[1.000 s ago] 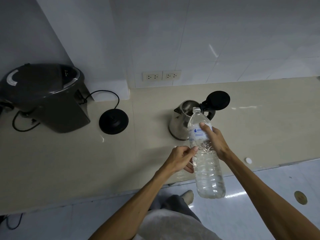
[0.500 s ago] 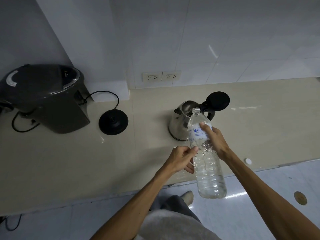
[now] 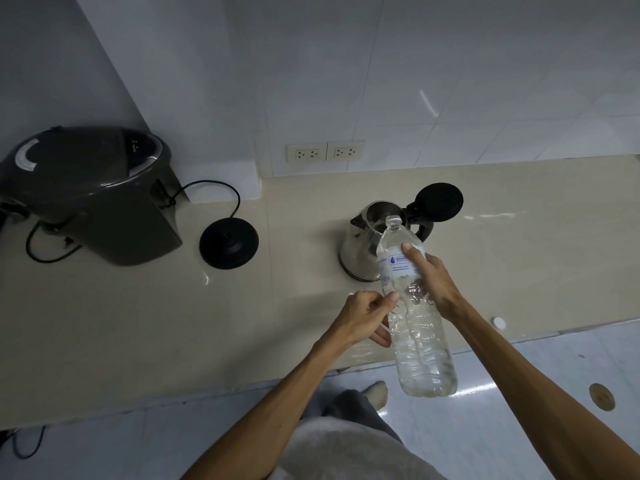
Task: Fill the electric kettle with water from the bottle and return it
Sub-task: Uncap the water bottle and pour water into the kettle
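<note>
A clear plastic water bottle [image 3: 420, 337] is tilted with its open neck at the mouth of the steel electric kettle [image 3: 358, 242]. The kettle stands on the beige counter with its black lid [image 3: 439, 201] flipped open. My right hand [image 3: 433, 282] grips the bottle at its label. My left hand [image 3: 363, 318] holds the bottle's left side lower down, fingers curled against it. The kettle's round black base [image 3: 228, 242] lies apart to the left, its cord trailing back. The bottle's white cap [image 3: 498, 322] lies on the counter at the right.
A large dark water boiler [image 3: 93, 194] stands at the counter's far left. Two wall sockets [image 3: 325, 152] sit on the tiled wall behind. The counter's front edge [image 3: 173, 405] runs below my hands, with the floor and a foot [image 3: 375, 393] beneath.
The bottle's neck has crept slightly closer over the kettle's opening. Both hands keep the same hold.
</note>
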Demonstrator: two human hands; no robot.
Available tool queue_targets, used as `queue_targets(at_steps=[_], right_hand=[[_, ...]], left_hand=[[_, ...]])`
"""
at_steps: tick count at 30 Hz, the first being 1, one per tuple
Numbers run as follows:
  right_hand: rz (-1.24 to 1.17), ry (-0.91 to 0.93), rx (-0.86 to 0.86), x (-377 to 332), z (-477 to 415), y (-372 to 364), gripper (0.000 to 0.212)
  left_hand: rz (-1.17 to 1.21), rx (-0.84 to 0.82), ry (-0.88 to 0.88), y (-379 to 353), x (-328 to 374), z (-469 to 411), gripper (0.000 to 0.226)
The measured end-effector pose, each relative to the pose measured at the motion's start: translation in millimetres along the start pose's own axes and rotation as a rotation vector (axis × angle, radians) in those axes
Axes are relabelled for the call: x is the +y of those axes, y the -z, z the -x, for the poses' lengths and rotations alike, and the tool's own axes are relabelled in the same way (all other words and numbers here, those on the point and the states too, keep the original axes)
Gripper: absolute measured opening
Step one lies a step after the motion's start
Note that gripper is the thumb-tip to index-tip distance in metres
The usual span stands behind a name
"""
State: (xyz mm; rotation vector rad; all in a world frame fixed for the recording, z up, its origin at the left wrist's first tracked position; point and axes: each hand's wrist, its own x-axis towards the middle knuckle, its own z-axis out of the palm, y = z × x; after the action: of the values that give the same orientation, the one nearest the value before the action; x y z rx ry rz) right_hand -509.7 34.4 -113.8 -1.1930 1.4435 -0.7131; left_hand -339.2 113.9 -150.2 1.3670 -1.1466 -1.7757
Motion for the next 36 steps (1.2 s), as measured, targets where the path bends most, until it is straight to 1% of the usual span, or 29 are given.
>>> queue_targets(at_steps=[5,10,28,33,36], right_hand=[[-0.005,-0.012,0.002,-0.5,0.9,0.8,0.067],[-0.015,-0.013,0.003,-2.0,0.9,1.3,0.067],[-0.010,-0.001,-0.009,-3.6,5.1,2.6,0.060],[0.000,-0.005,-0.010,-4.4,6.3,4.0,0.063],[0.001,0.003,-0.010,-4.2,7.3,4.9,0.061]], left_hand=[[0.010,0.000,0.007,-0.7,-0.6,-0.3,0.052],[0.022,0.003,0.004,-1.9,0.1,-0.3,0.045],[0.039,0.002,-0.018,-4.7,-4.4,-1.1,0.045],[0.040,-0.002,-0.030,-6.7,-6.0,-0.9,0.043],[0.040,-0.001,-0.038,-7.6,-5.8,0.1,0.044]])
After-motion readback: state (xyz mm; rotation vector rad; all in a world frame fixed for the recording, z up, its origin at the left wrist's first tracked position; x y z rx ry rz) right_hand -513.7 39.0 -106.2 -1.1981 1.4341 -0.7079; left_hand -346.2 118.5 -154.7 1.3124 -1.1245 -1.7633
